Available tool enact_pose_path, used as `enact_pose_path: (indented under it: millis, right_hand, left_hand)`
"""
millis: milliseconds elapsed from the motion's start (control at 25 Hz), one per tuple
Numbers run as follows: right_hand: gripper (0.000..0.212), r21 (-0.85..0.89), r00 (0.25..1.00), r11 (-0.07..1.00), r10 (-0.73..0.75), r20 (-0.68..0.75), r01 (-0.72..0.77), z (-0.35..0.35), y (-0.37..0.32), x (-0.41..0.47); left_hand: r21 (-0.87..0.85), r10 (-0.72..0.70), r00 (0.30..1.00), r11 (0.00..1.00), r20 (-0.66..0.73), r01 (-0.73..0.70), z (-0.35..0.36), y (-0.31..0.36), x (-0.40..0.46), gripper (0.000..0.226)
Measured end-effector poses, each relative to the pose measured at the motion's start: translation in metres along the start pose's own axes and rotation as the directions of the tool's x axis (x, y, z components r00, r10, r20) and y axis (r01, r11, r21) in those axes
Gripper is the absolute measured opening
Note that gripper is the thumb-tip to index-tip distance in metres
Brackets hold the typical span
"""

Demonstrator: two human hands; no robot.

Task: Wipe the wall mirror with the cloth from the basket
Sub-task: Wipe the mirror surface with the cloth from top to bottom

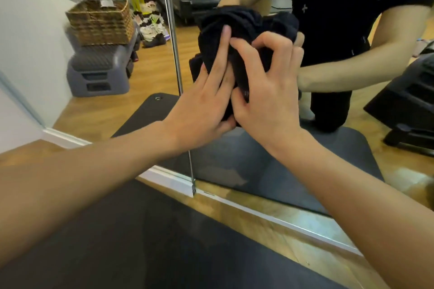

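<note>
1. The wall mirror (293,166) fills the centre and right of the frame, its metal edge strip running from the top centre down to the baseboard at lower centre. It reflects a kneeling person in dark clothes, two forearms and a dark mat.
2. A dark exercise mat (131,241) covers the lower left of the frame, lying on the wood floor and reaching close to the foot of the mirror.
3. A grey plastic step stool (101,70) stands at the left of the frame against the white wall.
4. A woven wicker basket (101,22) sits on top of the stool at the upper left, with a pale tissue or wrapper poking out of its top.
5. The black cloth (237,33) is bunched into a wad at the upper centre of the frame, pressed against the mirror glass, well apart from the basket.
6. The left hand (204,98) lies over the cloth's left side, fingers stretched out long and flat, thumb tucked beneath the wad.
7. The right hand (270,94) touches the left, its fingers curled and clawed into the cloth's right side, gripping the folds.
</note>
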State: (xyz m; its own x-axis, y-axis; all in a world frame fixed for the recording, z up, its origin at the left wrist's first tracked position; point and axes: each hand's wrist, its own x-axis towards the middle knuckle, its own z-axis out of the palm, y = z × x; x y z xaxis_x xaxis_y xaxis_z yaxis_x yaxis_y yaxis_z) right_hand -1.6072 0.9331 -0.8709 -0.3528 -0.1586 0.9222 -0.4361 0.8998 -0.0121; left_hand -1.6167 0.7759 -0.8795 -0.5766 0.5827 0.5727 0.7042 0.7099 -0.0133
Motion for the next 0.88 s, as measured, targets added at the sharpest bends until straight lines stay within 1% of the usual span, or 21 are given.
enact_pose_path:
  millis: [120, 280, 400, 480, 520, 560, 600, 680, 760, 800, 840, 880]
  right_hand:
    - [0.051, -0.040, 0.999, 0.999, -0.024, -0.044, 0.022, 0.025, -0.007, -0.004]
    - [0.050, -0.083, 0.998, 0.996, -0.047, -0.029, 0.044, 0.071, -0.021, -0.057]
    - [0.052, -0.164, 0.996, 0.984, -0.068, 0.053, 0.076, 0.103, -0.035, -0.107]
    - [0.057, -0.239, 0.987, 0.961, -0.118, 0.111, 0.142, 0.116, -0.039, -0.150]
    - [0.060, -0.253, 0.976, 0.951, -0.136, 0.168, 0.176, 0.120, -0.038, -0.174]
    - [0.061, -0.240, 0.956, 0.951, -0.131, 0.263, 0.197, 0.126, -0.036, -0.200]
    - [0.060, -0.212, 0.920, 0.952, -0.133, 0.369, 0.223, 0.130, -0.032, -0.226]
    - [0.057, -0.158, 0.826, 0.947, -0.152, 0.543, 0.278, 0.139, -0.024, -0.278]
    - [0.059, -0.122, 0.707, 0.947, -0.134, 0.694, 0.299, 0.141, -0.019, -0.317]
    - [0.061, -0.119, 0.660, 0.954, -0.097, 0.745, 0.275, 0.140, -0.019, -0.331]
    - [0.063, -0.125, 0.649, 0.962, -0.064, 0.759, 0.241, 0.140, -0.018, -0.342]
    - [0.064, -0.139, 0.666, 0.967, -0.040, 0.745, 0.213, 0.139, -0.017, -0.353]
  left_hand:
    - [0.071, 0.077, 0.997, 0.995, -0.020, -0.076, 0.006, -0.028, -0.006, 0.086]
    - [0.120, 0.064, 0.995, 0.991, -0.079, -0.055, 0.060, -0.050, -0.050, 0.083]
    - [0.040, 0.008, 0.995, 0.999, -0.104, -0.004, 0.109, -0.058, -0.091, 0.077]
    - [-0.023, -0.054, 0.995, 0.998, -0.084, 0.052, 0.145, -0.055, -0.121, 0.075]
    - [-0.056, -0.079, 0.995, 0.996, -0.061, 0.076, 0.164, -0.051, -0.138, 0.073]
    - [-0.093, -0.105, 0.994, 0.990, -0.026, 0.102, 0.182, -0.047, -0.156, 0.071]
    - [-0.122, -0.129, 0.991, 0.984, 0.021, 0.131, 0.199, -0.043, -0.173, 0.068]
    - [-0.129, -0.181, 0.974, 0.972, 0.139, 0.199, 0.229, -0.032, -0.204, 0.070]
    - [-0.106, -0.224, 0.934, 0.959, 0.277, 0.261, 0.252, -0.021, -0.226, 0.081]
    - [-0.106, -0.246, 0.904, 0.949, 0.349, 0.298, 0.261, -0.015, -0.234, 0.086]
    - [-0.109, -0.270, 0.867, 0.933, 0.420, 0.344, 0.269, -0.009, -0.240, 0.089]
    - [-0.113, -0.292, 0.826, 0.914, 0.482, 0.389, 0.277, -0.003, -0.245, 0.090]
